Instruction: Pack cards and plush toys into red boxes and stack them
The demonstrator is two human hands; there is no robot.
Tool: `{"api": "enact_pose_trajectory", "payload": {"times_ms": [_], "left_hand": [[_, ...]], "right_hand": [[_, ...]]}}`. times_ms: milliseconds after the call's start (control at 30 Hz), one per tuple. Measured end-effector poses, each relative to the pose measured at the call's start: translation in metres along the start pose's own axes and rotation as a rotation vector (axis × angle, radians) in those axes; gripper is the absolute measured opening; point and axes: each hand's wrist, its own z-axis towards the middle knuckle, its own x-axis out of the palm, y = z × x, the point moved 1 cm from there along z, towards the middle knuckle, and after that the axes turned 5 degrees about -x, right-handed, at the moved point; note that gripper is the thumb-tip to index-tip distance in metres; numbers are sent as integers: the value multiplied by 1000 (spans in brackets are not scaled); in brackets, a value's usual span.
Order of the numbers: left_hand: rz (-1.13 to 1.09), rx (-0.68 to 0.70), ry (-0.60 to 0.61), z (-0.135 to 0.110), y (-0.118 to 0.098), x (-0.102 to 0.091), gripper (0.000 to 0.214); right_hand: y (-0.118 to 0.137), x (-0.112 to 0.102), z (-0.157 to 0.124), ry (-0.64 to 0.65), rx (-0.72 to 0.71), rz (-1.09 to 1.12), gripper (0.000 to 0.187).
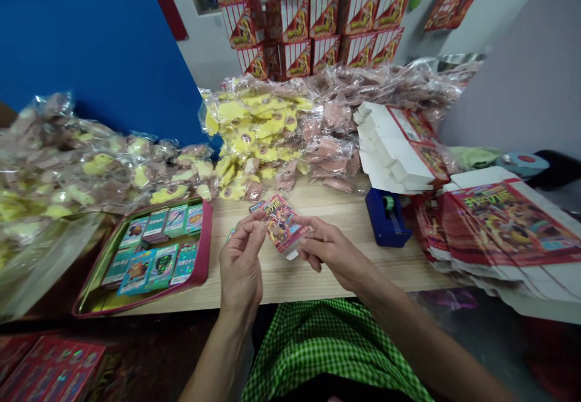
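A small red and yellow printed card packet is held up over the wooden table, with a white corner showing at its lower end. My left hand pinches its left edge between fingers and thumb. My right hand grips its right side with the fingertips. The packet's underside is hidden. To the left of my left hand lies a pink-rimmed metal tray holding several teal and blue card packs.
Heaps of yellow and pink items in clear plastic bags line the table's back edge. A blue tape dispenser stands to the right, beside folded white and red cartons and a stack of flat printed box blanks. Filled display boxes rise behind.
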Motion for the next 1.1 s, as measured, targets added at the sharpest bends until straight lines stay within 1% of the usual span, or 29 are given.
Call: {"api": "enact_pose_trajectory", "payload": {"times_ms": [133, 200, 233, 333, 400, 467, 567, 667, 733, 767, 833, 867, 933, 1000, 1033, 1100], "left_hand": [[18, -77, 35, 0, 0, 1, 25], [5, -106, 45, -1, 1, 1, 27], [0, -113, 49, -1, 2, 2, 27], [-13, -94, 35, -2, 5, 4, 25], [-25, -33, -6, -4, 8, 6, 21], [-15, 55, -63, -8, 12, 9, 18], [84, 188, -117, -15, 19, 16, 17], [229, 254, -98, -14, 24, 19, 17], [294, 265, -109, 2, 26, 12, 19], [352, 267, -133, 14, 27, 6, 24], [527, 256, -186, 46, 28, -10, 35], [645, 236, -190, 63, 29, -18, 37], [778, 189, -140, 93, 33, -30, 35], [813, 148, -58, 113, 40, -35, 31], [823, 131, -22, 119, 43, -35, 30], [827, 100, 28, 122, 49, -33, 31]], "right_hand": [[2, 6, 7, 109, -200, -160, 32], [2, 10, 11, 108, -261, -226, 18], [1, 11, 14, 92, -279, -257, 17], [-5, 13, 18, 39, -318, -306, 26], [-11, 15, 16, 11, -350, -294, 27], [-14, 19, 13, -29, -384, -278, 27], [-16, 22, 7, -100, -407, -277, 27], [-12, 16, 7, -141, -397, -303, 27], [-11, 4, 9, -178, -401, -327, 26], [-13, -3, 11, -204, -399, -331, 26], [-21, -19, 15, -277, -371, -316, 26], [-27, -25, 17, -307, -337, -294, 27], [-43, -33, 20, -334, -226, -237, 29], [-59, -33, 23, -325, -110, -165, 33], [-65, -31, 24, -317, -70, -131, 36], [-75, -26, 26, -311, -44, -83, 42]]}}
